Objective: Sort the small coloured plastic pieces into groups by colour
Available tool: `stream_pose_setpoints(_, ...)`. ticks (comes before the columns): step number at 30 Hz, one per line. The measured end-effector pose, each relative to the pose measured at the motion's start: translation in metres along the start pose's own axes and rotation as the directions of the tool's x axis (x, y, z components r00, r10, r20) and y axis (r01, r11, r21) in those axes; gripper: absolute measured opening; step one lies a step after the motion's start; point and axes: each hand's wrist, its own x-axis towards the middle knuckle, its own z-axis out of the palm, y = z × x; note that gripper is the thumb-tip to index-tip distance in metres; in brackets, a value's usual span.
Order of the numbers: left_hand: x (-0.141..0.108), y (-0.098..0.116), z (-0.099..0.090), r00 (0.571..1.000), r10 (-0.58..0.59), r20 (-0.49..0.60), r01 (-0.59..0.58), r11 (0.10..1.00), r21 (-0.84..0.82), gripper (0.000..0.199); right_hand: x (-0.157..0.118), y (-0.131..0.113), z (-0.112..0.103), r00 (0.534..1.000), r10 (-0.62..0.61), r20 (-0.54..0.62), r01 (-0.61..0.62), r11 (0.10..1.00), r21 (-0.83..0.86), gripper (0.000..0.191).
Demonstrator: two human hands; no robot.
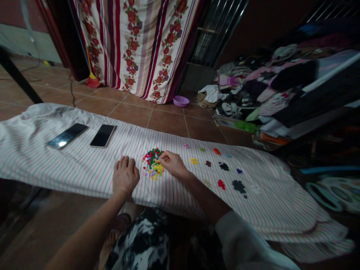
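Observation:
A mixed pile of small coloured pieces, too small to name exactly, lies on a striped cloth. My right hand is at the pile's right edge, fingers pinched together; whatever they hold is hidden. Left of the pile, my left hand rests palm down on the cloth, fingers stretched out and holding nothing. Sorted by colour to the right are little groups, among them dark grey pieces, red pieces, black pieces, yellow pieces and orange pieces.
Two phones, a dark phone and a light-edged phone, lie on the left of the cloth. Beyond are a floral curtain, a purple basin and a heap of clothes. A red broom leans nearby.

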Motion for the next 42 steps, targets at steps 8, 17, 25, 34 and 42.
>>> stream_pose_setpoints(8,0.0,0.0,0.001,1.0,0.008,0.014,-0.009,0.999,0.047,0.034,0.017,0.052,-0.038,0.959,0.156,-0.238,-0.186,0.976,-0.111,0.013)
stream_pose_setpoints(17,0.0,-0.001,0.004,1.0,0.016,-0.024,-0.015,0.999,0.052,0.032,0.047,0.118,-0.072,0.857,0.311,-0.411,-0.417,0.887,-0.198,0.024)
stream_pose_setpoints(25,0.0,-0.001,0.003,1.0,0.008,0.008,-0.009,0.998,0.067,0.033,0.054,0.129,-0.068,0.878,0.324,-0.353,-0.418,0.877,-0.236,0.031)
stream_pose_setpoints(34,0.0,0.0,0.002,1.0,0.019,0.006,-0.019,0.996,0.082,0.033,0.048,0.132,-0.066,0.877,0.346,-0.334,-0.431,0.874,-0.227,0.04)
stream_pose_setpoints(42,0.001,0.0,0.001,0.999,0.002,0.032,-0.004,0.998,0.059,0.032,0.035,0.105,-0.067,0.892,0.283,-0.353,-0.38,0.892,-0.243,0.035)
